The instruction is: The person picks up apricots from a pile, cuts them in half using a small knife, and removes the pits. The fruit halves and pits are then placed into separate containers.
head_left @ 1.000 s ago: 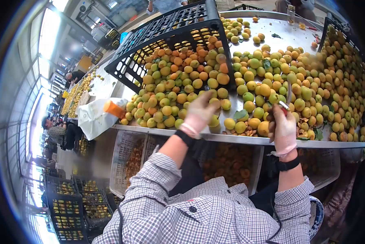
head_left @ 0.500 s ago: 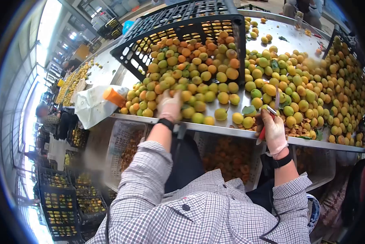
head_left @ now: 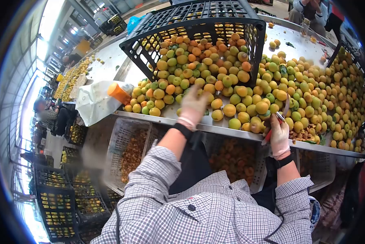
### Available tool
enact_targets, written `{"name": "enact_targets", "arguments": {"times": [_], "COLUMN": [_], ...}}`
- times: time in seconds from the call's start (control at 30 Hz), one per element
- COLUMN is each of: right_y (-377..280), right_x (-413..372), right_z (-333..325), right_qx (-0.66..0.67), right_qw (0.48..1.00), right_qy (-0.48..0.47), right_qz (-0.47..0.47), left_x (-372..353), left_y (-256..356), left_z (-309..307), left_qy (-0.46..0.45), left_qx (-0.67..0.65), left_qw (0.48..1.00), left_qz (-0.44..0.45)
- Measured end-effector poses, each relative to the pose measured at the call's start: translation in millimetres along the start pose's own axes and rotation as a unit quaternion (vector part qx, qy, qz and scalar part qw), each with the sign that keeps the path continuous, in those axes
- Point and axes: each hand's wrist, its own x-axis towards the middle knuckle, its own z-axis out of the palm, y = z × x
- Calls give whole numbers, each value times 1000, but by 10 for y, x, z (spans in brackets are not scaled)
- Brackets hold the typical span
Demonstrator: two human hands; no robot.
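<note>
Could end in a cut finger, judging by the open knife (head_left: pixel 280 116) pointing upward from the right hand (head_left: pixel 279 133), with loose fruit (head_left: pixel 261 107) close around the blade. Might also lead to a nick if reaching across from the left side without watching the steel. Could send a few round, ripe-looking fruit rolling over the metal table's front edge (head_left: pixel 223 130), for want of any raised lip visible there. Might set off a small slide, too, by drawing from the foot of the heap inside the black crate (head_left: pixel 262 28), tipped on its side with the open top towards the wearer.

On the left hand (head_left: pixel 194 106), open fingers, loosely spread and reaching forward to the fruit just before the crate. Blurred at the tips, with nothing clearly gripped; impossible to tell whether touching a fruit or just above one.

On the right hand, fingers curled narrow around the red-handled knife, near the table's front edge. Just beside the knuckles, more fruit, with no clear sign of a hold on any.

Spread over the table, mostly yellow, green and orange fruit, heaped in the crate and to its right. Near the right hand, a patch of brownish scraps (head_left: pixel 304 134).
</note>
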Motion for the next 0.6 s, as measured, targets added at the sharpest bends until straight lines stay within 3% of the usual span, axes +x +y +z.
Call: {"name": "enact_targets", "arguments": {"times": [0.03,0.1,0.13,0.17,0.23,0.37,0.43,0.5,0.57,0.6], "right_y": [-1,30,35,27,13,-15,-31,-49,-60,-30], "right_x": [-10,-3,5,6,-2,-18,-23,-33,-31,-19], "right_z": [15,0,-2,7,45,88,99,93,89,82], "right_qx": [8,-12,-29,-32,-30,-23,-18,-17,-24,-24], "right_qw": [1000,1000,999,999,999,999,999,999,999,999], "right_qy": [1,-10,-23,-22,-11,5,5,6,-2,1], "right_qz": [6,16,25,25,23,22,28,41,38,31], "left_x": [35,219,292,323,357,319,260,250,269,249], "left_y": [-52,-647,-839,-858,-803,-582,-377,-369,-256,-382], "left_z": [-240,-516,-697,-841,-1029,-943,-779,-640,-626,-635], "left_qy": [23,143,158,158,135,122,38,35,-85,-64], "left_qx": [-12,88,171,169,344,398,396,425,429,426], "left_qw": [999,986,972,973,925,908,917,904,895,901], "left_qz": [-36,-1,-6,-7,-87,-44,-17,0,-93,-40]}}
